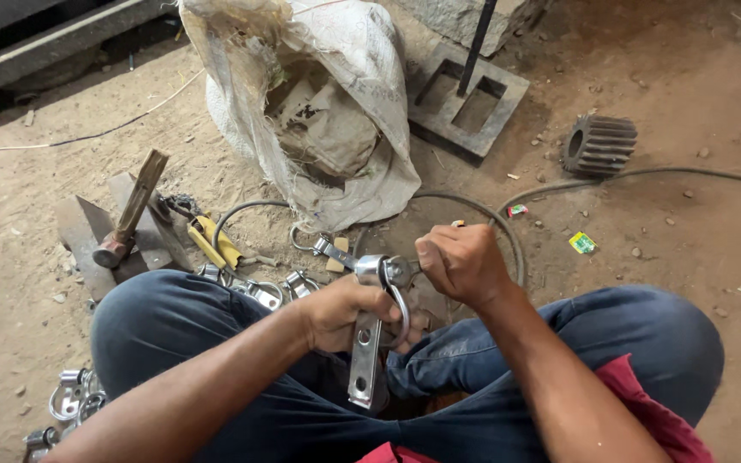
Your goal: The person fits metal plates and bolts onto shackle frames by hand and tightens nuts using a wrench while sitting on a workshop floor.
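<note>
Left hand: your left hand (346, 310) wraps the metal bracket (365, 356) upright over your lap.
Right hand: your right hand (460, 261) is closed on the bracket's top end with its ring (400, 310).
Floor: hammer (129, 216), more brackets (259, 290), sack (319, 103), gear (600, 144).

1. Left hand (342, 310) grips a shiny metal hasp (367, 343), strap hanging down over the lap.
2. Right hand (460, 261) closed on the hasp's top end, just right of it.
3. Hammer (129, 216) well left of the hasp, on dirt.
4. White sack (362, 103) above the hasp; dark gear (599, 145) upper right of it.
</note>
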